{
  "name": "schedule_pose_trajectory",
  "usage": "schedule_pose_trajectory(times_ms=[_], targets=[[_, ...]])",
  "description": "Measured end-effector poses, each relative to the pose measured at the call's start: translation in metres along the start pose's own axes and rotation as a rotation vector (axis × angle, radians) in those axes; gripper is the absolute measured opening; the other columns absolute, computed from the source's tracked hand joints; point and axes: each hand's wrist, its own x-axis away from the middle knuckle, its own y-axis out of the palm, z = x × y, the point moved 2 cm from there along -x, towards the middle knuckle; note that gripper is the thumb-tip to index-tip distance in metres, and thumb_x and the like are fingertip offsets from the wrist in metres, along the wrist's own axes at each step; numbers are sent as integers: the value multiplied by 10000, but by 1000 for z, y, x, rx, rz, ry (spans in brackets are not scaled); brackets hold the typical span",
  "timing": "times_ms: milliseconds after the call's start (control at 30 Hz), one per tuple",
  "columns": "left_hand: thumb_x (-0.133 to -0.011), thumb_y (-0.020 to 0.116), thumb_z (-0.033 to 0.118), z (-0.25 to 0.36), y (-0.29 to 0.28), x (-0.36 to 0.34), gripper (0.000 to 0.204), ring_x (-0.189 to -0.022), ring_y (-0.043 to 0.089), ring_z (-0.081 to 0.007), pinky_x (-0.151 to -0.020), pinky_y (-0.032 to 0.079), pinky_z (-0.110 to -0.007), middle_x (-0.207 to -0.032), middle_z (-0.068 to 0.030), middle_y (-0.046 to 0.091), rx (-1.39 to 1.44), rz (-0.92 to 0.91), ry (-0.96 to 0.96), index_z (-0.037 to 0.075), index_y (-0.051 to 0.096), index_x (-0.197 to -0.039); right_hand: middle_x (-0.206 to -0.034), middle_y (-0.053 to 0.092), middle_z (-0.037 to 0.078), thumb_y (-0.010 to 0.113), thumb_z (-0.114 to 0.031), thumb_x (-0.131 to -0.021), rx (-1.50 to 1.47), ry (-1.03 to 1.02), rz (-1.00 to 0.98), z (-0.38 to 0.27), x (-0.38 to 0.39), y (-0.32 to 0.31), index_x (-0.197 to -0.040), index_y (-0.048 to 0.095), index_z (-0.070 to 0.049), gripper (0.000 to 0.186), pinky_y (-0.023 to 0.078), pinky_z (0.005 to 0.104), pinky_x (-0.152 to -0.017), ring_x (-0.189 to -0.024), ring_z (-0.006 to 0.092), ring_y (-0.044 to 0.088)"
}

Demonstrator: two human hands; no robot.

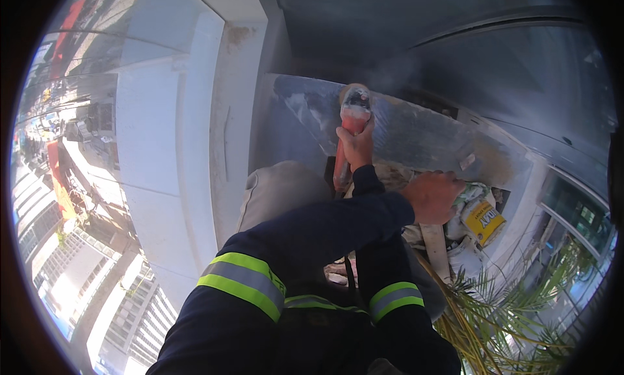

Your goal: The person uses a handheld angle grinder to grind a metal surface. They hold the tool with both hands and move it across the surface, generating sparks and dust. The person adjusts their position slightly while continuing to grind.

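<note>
My right hand [357, 146] grips the red body of an angle grinder [351, 124], and its disc end meets a grey stone slab [416, 134] lying ahead of me. Dust rises from the contact point. My left arm crosses over the right in a dark sleeve with reflective bands. My left hand [432, 196] sits at the slab's near edge, to the right of the grinder, with its fingers curled over that edge. The grinder's cord runs down between my arms.
A white column and ledge [195, 128] stand to the left, with a street and buildings far below beyond them. A yellow and white bag [482, 219] and rubble lie under the slab's right end. Palm fronds [494, 316] are at lower right, glass panels [578, 212] at right.
</note>
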Motion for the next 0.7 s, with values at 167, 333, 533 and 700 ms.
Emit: schedule_pose_trajectory(times_ms=[167, 333, 533, 700], targets=[[-825, 759, 229, 2, -10, 3, 436, -993, 712, -403, -873, 590, -473, -1084, -220, 666, -41, -2, 6, -21, 654, -1166, -1512, 480, 313, 818, -304, -756, -9, -24, 51, 4, 4, 6, -1614, 238, 58, 1098, 408, 469, -1152, -1411, 454, 479], [-825, 762, 231, 2, -11, 4, 442, -997, 710, -401, -885, 585, -476, -1084, -218, 666, -30, 5, -1, -16, 659, -1177, -1499, 486, 314, 817, -311, -751, -21, -40, 77, 4, 1, 9, -1615, 259, 32, 1084, 415, 480, -1141, -1392, 458, 491], [-806, 717, 168, -4, -1, -1, 434, -1089, 681, -429, -964, 553, -489, -1171, -246, 670, 44, -35, -53, -39, 662, -1184, -1537, 438, 312, 842, -300, -729, 13, 72, -67, 3, -4, 14, -1616, 273, 11, 1099, 426, 484, -1122, -1416, 432, 470], [-804, 728, 183, -10, -8, 1, 435, -1078, 685, -426, -954, 557, -491, -1154, -254, 666, 41, -34, -65, -37, 654, -1172, -1501, 496, 310, 836, -280, -739, 14, -36, 27, 7, -14, 0, -1637, 215, -10, 1124, 451, 483, -1103, -1370, 456, 524]])
